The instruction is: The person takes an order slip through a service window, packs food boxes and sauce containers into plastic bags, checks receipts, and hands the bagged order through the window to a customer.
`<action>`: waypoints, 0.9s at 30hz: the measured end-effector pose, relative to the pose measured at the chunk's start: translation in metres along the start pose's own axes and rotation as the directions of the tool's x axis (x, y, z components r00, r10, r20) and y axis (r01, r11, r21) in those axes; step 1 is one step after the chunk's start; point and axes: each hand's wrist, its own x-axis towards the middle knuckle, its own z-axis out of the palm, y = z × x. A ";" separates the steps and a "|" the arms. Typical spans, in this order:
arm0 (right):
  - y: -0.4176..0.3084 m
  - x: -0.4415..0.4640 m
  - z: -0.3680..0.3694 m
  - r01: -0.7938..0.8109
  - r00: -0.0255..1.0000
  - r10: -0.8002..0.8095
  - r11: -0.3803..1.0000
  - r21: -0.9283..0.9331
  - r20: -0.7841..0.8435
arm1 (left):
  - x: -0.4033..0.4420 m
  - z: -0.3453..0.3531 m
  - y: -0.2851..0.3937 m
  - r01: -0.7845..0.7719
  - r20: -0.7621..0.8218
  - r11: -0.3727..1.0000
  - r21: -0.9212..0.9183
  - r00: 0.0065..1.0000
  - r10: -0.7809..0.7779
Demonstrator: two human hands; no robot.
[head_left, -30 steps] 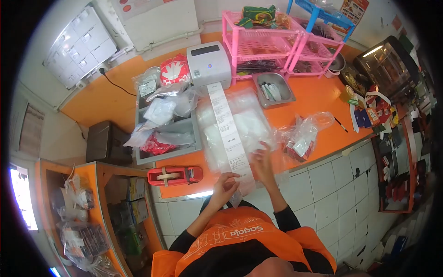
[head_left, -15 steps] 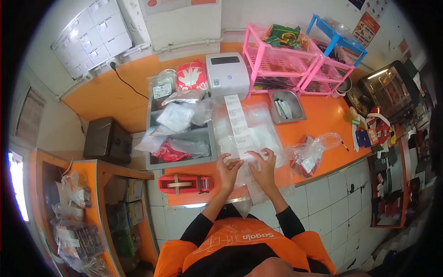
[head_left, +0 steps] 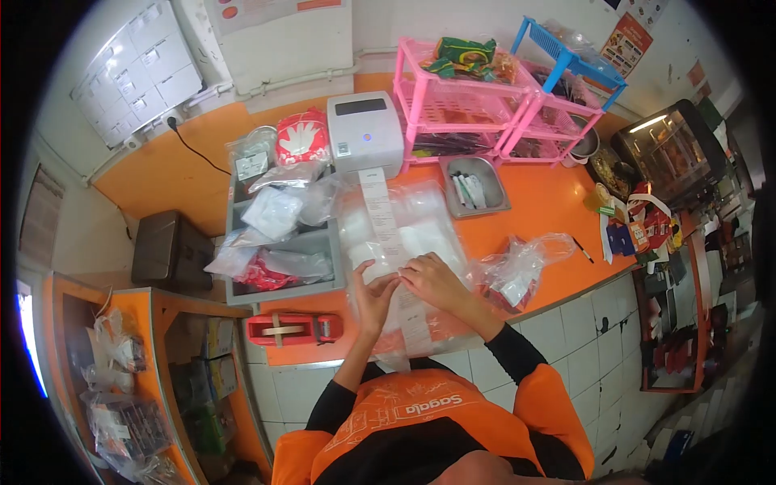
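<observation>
A long white printed receipt strip (head_left: pixel 381 212) runs from the label printer (head_left: pixel 365 133) toward me, over clear plastic bags with white contents (head_left: pixel 426 234). Its lower end (head_left: pixel 415 325) hangs near the front edge of the table. My left hand (head_left: pixel 374 301) and my right hand (head_left: pixel 434 283) meet over the strip. Their thumbs and fingertips are pinched together on it, and the fingers partly hide the paper between them. Right of my hands lies a clear plastic bag with red and white contents (head_left: pixel 516 283).
A grey divided bin (head_left: pixel 327 257) with plastic packs stands left, with a red tape dispenser (head_left: pixel 293 329) in front. Behind are a metal tray of pens (head_left: pixel 477 191) and pink racks (head_left: pixel 461 97). A marker (head_left: pixel 583 250) and a glass-fronted oven (head_left: pixel 675 153) are at right.
My fingers, spread along the strip before, have drawn together into a pinch. My right hand has turned inward toward the left one. The whole view has shifted slightly.
</observation>
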 end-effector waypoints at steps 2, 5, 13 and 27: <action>0.014 -0.002 0.001 0.128 0.985 -0.127 0.992 0.000 0.118 | -0.003 0.007 0.001 0.004 -0.042 1.000 0.008 0.999 -0.003; 0.031 -0.003 -0.004 0.159 0.976 -0.179 0.974 0.160 0.122 | -0.010 0.014 -0.001 0.021 -0.092 0.996 0.088 0.996 -0.012; 0.060 -0.002 0.002 0.074 0.984 -0.150 0.837 0.543 0.098 | -0.023 0.037 -0.001 -0.010 -0.230 0.983 0.182 0.972 0.053; 0.094 0.015 0.016 -0.068 0.955 -0.208 0.537 0.841 0.210 | -0.012 0.052 0.010 -0.045 -0.207 0.964 0.261 0.973 0.101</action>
